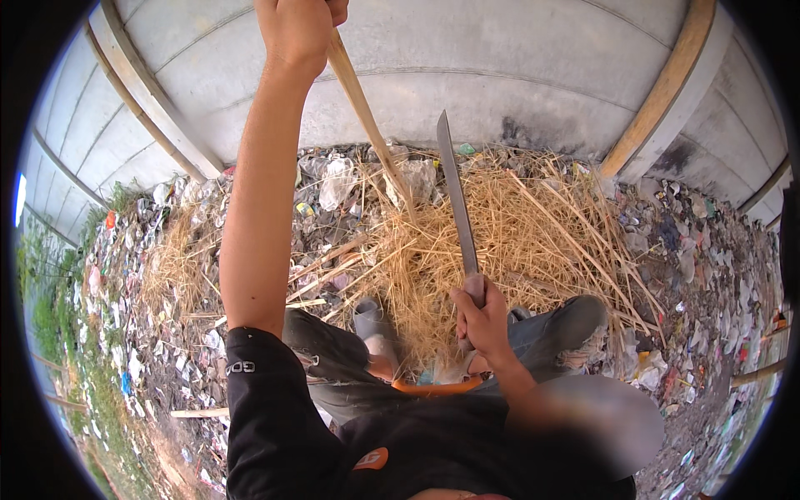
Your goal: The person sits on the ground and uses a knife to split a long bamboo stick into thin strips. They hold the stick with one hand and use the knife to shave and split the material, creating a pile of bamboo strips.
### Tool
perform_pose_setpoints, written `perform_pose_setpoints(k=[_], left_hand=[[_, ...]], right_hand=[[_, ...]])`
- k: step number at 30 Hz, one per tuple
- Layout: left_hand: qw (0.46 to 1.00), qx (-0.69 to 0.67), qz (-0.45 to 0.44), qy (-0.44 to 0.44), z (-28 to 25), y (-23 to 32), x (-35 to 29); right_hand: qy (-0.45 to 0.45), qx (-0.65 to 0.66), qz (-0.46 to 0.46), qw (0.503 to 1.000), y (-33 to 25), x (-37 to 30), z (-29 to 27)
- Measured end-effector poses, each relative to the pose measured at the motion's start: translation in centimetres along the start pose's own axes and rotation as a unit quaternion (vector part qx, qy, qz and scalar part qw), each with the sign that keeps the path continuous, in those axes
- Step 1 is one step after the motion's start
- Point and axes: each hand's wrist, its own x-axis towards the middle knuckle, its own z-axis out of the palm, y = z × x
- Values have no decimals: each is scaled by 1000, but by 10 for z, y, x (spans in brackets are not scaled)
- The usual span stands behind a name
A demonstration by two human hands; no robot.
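My left hand (298, 33), raised high at the top edge on an outstretched arm, is closed round the upper part of a pale bamboo strip (360, 96). The strip slants down to the right, and its lower end reaches the pile of straw-like shavings (508, 225). In front of my lap, my right hand (486, 321) grips the handle of a machete (456, 183). Its long dark blade points up and away, tilted slightly left, to the right of the strip and apart from it. Part of my left hand is cut off by the frame.
Beyond the pile stands a grey concrete wall (467, 96), with wooden posts (667, 92) leaning on it. Scattered litter (700, 275) covers the ground on both sides. My bent knees flank the shavings, above an orange seat edge (437, 388). Green plants (54, 308) grow at far left.
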Motion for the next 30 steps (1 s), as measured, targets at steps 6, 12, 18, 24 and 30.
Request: perform_pose_setpoints(k=[6,12,18,24,30], left_hand=[[943,295,103,113,-16,-40,-18],[943,288,80,147,-53,-49,-12],[919,325,72,211,-55,-58,-7],[931,292,68,209,-72,-63,-1],[919,311,74,230,-71,-63,1]], right_hand=[[1,-22,10,1000,3,6,14],[-20,13,-16,1000,-36,16,31],[4,-50,-167,985,-44,29,51],[-17,-30,32,999,-45,48,27],[58,54,-434,898,-286,56,12]])
